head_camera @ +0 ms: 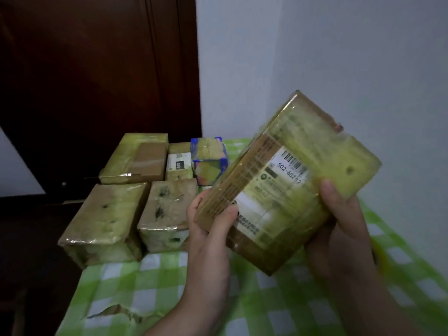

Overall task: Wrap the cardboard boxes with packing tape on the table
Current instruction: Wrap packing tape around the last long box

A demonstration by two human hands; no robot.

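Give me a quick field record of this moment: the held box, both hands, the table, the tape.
labelled box: wrapped in tape, tilted, held up in the air
left hand: fingers curled round its lower left corner
right hand: grips its right edge
wrapped boxes: five on the green checked cloth, far left, including one blue-edged box
tape roll: not in view

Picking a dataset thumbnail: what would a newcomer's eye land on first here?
The tape-wrapped cardboard box with a barcode label, held up tilted at centre right, the left hand gripping its lower left corner and the right hand its lower right edge. Behind and to the left, four more wrapped boxes and a blue-edged box sit grouped on the green checked tablecloth.
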